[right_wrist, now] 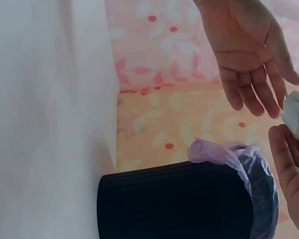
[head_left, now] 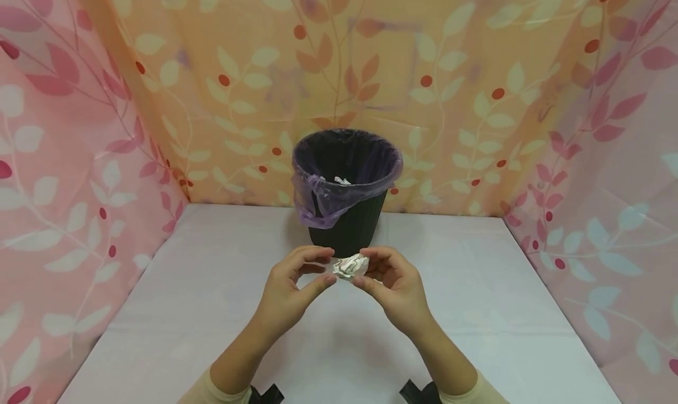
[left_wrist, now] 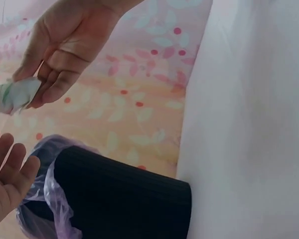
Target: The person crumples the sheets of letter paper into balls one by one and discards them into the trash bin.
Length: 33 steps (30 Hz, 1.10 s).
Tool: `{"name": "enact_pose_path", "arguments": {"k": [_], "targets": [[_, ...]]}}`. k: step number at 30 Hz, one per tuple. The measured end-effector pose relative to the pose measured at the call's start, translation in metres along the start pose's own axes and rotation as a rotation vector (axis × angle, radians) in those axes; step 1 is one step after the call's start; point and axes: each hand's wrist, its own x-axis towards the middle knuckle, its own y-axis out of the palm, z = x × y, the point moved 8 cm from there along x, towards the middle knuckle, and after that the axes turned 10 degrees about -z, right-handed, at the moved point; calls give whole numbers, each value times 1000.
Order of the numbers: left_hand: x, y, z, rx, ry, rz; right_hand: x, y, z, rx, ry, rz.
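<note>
Both hands, left (head_left: 296, 277) and right (head_left: 389, 277), pinch a crumpled paper wad (head_left: 351, 265) between their fingers (head_left: 324, 281), above the tabletop (head_left: 185, 310). Light, soft, crushable, I judge; grip its sides. Bin (head_left: 346, 189) just beyond.

Head cam looks forward and down from above the table (head_left: 212, 310), mid-range, facing the black bin (head_left: 346, 227). Both wrist cams sit low and close, rolled sideways, each looking across at the opposite palm. All three share the bin (left_wrist: 119, 199) (right_wrist: 174, 201).

Black bin (head_left: 349, 227), purple liner (head_left: 323, 201).
</note>
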Motion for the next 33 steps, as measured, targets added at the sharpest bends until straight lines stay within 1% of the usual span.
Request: {"name": "enact_pose_path", "arguments": {"k": [4,11,20,27,33], "targets": [[6,-9,-2,23,12,-37,1,-5,0,0,3,-16],[17,-19,0,29,-3,-92,3,-8,-1,-9,6,-23],[37,-26,1,84,10,-107,7,-14,3,-20,-14,-34],[50,-30,1,120,-3,-119,7,-16,4,-13,-14,-36],[61,-33,-2,169,23,-131,7,-18,4,-14,-15,-40]]}}
